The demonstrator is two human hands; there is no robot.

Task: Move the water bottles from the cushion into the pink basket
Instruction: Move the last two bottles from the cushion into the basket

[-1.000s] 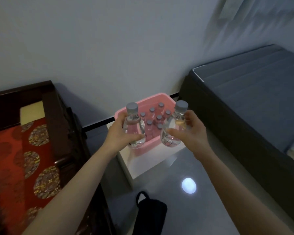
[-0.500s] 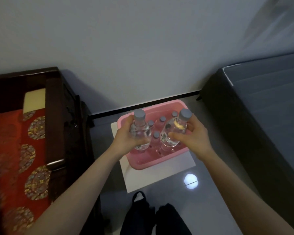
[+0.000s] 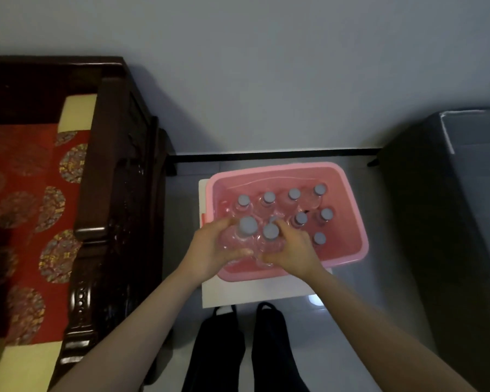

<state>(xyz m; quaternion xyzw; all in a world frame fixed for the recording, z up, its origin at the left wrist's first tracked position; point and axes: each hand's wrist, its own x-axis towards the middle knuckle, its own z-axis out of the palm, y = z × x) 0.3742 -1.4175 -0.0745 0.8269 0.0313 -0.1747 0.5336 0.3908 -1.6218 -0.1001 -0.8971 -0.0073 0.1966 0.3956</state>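
Gripping bottles [image 3: 248, 236] upright, hands [image 3: 255, 250] inside pink basket [image 3: 351, 188].

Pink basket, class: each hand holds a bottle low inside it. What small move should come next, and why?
Probably lower both the last bit, then open each grip. The left hand and right hand each hold a bottle, the left bottle and right bottle, upright within the pink basket, in the near-left gap beside the standing bottles.

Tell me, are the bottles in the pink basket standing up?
Yes, upright: the bottles in the pink basket show round grey caps pointing up.
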